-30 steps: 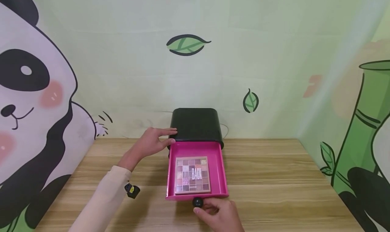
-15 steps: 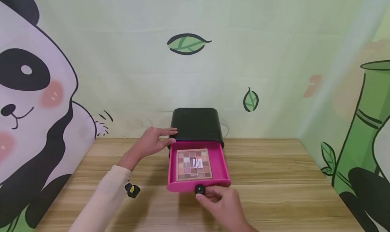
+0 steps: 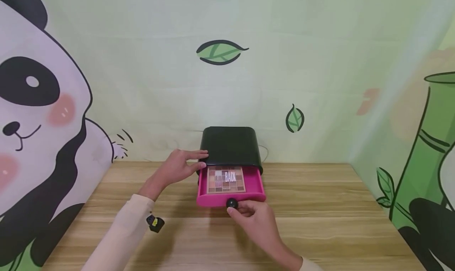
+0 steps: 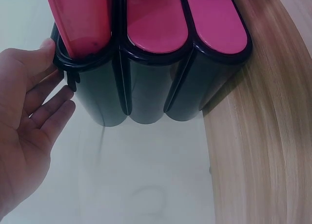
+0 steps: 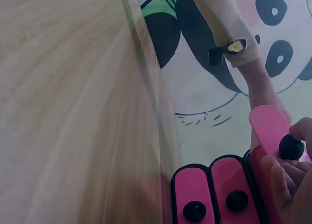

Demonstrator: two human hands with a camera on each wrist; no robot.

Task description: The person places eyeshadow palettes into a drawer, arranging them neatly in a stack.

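A small black chest of drawers (image 3: 231,146) stands on the table against the backdrop. Its pink top drawer (image 3: 254,184) is pulled partway out, and a square eyeshadow palette (image 3: 224,184) lies inside, its back edge near the black front rim. My right hand (image 3: 259,221) pinches the round black knob (image 3: 232,203) between thumb and fingers. At the chest's upper left front edge rests my left hand (image 3: 177,166), fingers lying straight over the top and thumb by the front rim. The left wrist view shows the middle drawer (image 4: 157,19) and the bottom drawer (image 4: 217,22), both pushed in.
The wood-grain table (image 3: 337,219) extends to both sides and in front of the chest. Behind it hangs a pale green backdrop (image 3: 153,81) printed with pandas, leaves and bamboo. A small black device (image 3: 155,223) sits at the left wrist.
My right hand has pushed the top drawer inward, away from me, with the palette riding in it. Less of the drawer sticks out. The left hand keeps its place on the chest.
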